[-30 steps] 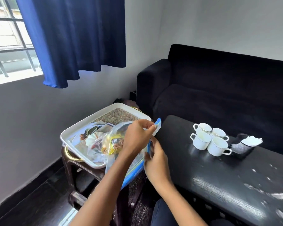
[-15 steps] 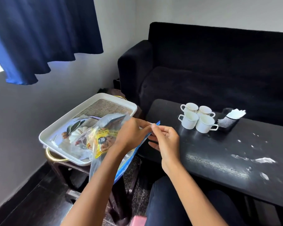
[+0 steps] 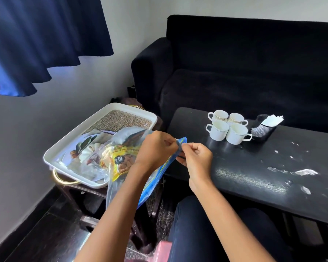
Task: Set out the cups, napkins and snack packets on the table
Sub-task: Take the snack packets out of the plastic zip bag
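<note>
On the left a white tray (image 3: 110, 118) sits on a dark side stand with a brass ring handle, its woven mat bare at the far end; clear wrapped items with a leaf print lie in its near half, too crumpled to count. In front of the tray hangs one clear zip bag (image 3: 121, 186) with a blue seal strip, and through it one yellow snack packet (image 3: 119, 163) marked 10 shows; I cannot tell whether more packets are inside. The left hand (image 3: 153, 150) is closed on the bag's top edge, thumb and fingers pinching one side of the seal. Just beside it the right hand (image 3: 197, 159) pinches the other side of the same strip, its fingers curled tight, so both hands hold the bag's mouth between them. To the right, on the black table (image 3: 254, 176), four white cups (image 3: 227, 126) stand upright in a tight two-by-two cluster, touching. Just right of the cups one black mesh holder (image 3: 263, 130) carries a bunch of white napkins (image 3: 273, 120). A dark sofa (image 3: 235, 72) stands behind the table
</note>
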{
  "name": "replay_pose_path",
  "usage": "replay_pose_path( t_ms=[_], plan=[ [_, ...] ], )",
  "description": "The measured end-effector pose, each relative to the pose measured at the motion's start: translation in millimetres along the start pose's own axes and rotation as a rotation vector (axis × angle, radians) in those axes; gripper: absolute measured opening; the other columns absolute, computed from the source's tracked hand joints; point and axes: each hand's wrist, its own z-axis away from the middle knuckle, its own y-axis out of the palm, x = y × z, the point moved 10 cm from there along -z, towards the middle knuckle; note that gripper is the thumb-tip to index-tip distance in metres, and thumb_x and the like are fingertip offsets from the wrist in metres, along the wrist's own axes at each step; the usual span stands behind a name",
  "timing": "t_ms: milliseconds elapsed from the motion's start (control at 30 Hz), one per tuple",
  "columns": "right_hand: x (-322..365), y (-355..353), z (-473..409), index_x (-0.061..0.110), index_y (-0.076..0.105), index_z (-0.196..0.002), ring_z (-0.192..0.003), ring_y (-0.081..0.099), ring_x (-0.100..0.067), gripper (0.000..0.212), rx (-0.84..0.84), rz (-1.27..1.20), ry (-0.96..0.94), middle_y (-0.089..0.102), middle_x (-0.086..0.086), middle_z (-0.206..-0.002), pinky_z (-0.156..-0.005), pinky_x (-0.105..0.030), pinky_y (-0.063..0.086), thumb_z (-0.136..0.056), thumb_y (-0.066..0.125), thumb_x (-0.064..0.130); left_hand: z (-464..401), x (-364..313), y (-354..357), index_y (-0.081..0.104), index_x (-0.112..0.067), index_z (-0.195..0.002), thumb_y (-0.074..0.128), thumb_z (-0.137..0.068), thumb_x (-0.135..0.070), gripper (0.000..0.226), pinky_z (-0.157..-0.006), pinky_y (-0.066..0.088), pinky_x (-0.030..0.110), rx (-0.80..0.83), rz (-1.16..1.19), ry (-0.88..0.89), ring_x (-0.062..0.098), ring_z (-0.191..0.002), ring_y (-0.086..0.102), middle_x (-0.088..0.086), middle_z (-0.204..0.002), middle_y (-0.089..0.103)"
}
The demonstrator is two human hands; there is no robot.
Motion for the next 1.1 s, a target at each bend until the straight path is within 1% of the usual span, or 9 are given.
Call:
replay_pose_path(
  t_ms=[67,200,267,367,400,500,567,867,1100],
  plan=[
    [1.9,-1.3,0.3,0.006,0.059,-0.076,-0.070,0.066,-0.019,0.009,-0.010,-0.004,-0.007,0.067,-0.016,-0.079,-0.060,-0.024,0.056,-0.083,0.060,0.001,1.3,-2.0,-2.3,0.077,-0.015,-0.080,0.067,-0.082,-0.022,0.012,-0.059,0.043,0.019,-0.048,-0.023,-0.006,0.009,-0.069,0.064,-0.001,-0.073,0.072],
    [6.9,-0.8,2.2,0.007,0.060,-0.077,-0.067,0.066,-0.018,0.010,0.001,-0.016,-0.027,0.067,-0.014,-0.076,-0.062,-0.025,0.057,-0.085,0.061,0.001,1.8,-7.7,-1.8,0.075,-0.019,-0.086,0.067,-0.084,-0.025,0.010,-0.065,0.049,0.023,-0.076,-0.045,-0.007,0.009,-0.075,0.066,-0.005,-0.080,0.073],
    [7.5,1.6,3.5,0.006,0.062,-0.082,-0.069,0.067,-0.017,0.005,0.018,-0.070,-0.022,0.069,-0.011,-0.077,-0.059,-0.023,0.056,-0.086,0.065,0.008,2.1,-10.5,-3.5,0.076,-0.019,-0.086,0.067,-0.083,-0.026,0.011,-0.067,0.052,0.027,-0.095,-0.046,-0.005,0.010,-0.074,0.067,-0.004,-0.078,0.073],
    [5.9,5.1,4.1,0.005,0.067,-0.087,-0.069,0.069,-0.015,0.014,0.044,-0.054,-0.016,0.072,-0.010,-0.079,-0.059,-0.024,0.055,-0.086,0.068,0.019,4.0,-13.2,-6.2,0.076,-0.017,-0.084,0.067,-0.083,-0.029,0.015,-0.063,0.053,0.027,-0.123,-0.066,0.005,0.011,-0.070,0.067,-0.002,-0.074,0.072],
    [5.7,6.1,4.3,0.006,0.067,-0.084,-0.069,0.068,-0.016,0.012,0.052,-0.042,-0.016,0.071,-0.010,-0.077,-0.059,-0.024,0.055,-0.086,0.067,0.018,4.4,-12.8,-6.6,0.076,-0.017,-0.083,0.067,-0.083,-0.029,0.015,-0.062,0.052,0.026,-0.124,-0.065,0.002,0.011,-0.070,0.066,-0.002,-0.073,0.072],
    [6.7,2.6,2.8,0.008,0.068,-0.074,-0.064,0.067,-0.016,0.016,0.032,-0.028,-0.021,0.069,-0.008,-0.068,-0.059,-0.023,0.056,-0.089,0.062,0.009,5.0,-10.5,-8.6,0.075,-0.017,-0.079,0.068,-0.080,-0.024,0.010,-0.053,0.043,0.009,-0.127,-0.013,-0.013,0.005,-0.064,0.063,-0.005,-0.068,0.070],
    [8.3,1.5,2.1,0.008,0.069,-0.074,-0.061,0.068,-0.014,0.016,0.030,-0.010,-0.026,0.069,-0.007,-0.065,-0.057,-0.022,0.055,-0.088,0.062,0.005,5.4,-10.0,-8.7,0.074,-0.017,-0.076,0.070,-0.078,-0.021,0.007,-0.053,0.043,0.007,-0.126,0.026,-0.020,0.003,-0.060,0.061,-0.007,-0.064,0.069],
    [13.6,2.8,-2.8,0.005,0.067,-0.072,-0.052,0.067,-0.013,0.012,-0.004,0.048,-0.067,0.068,-0.011,-0.066,-0.055,-0.024,0.054,-0.082,0.064,-0.001,4.2,-7.2,-10.9,0.067,-0.016,-0.067,0.073,-0.074,-0.018,0.009,-0.047,0.039,0.006,-0.174,0.084,-0.044,-0.001,-0.049,0.054,-0.011,-0.055,0.061],
    [20.8,2.3,-1.7,0.008,0.065,-0.064,-0.051,0.068,-0.017,0.018,-0.037,0.046,-0.112,0.067,-0.001,-0.051,-0.052,-0.023,0.054,-0.076,0.064,-0.006,4.6,-3.6,-15.4,0.059,-0.025,-0.060,0.070,-0.071,-0.015,0.019,-0.047,0.040,0.008,-0.219,0.089,-0.088,-0.002,-0.050,0.053,-0.012,-0.054,0.059]
  ],
)
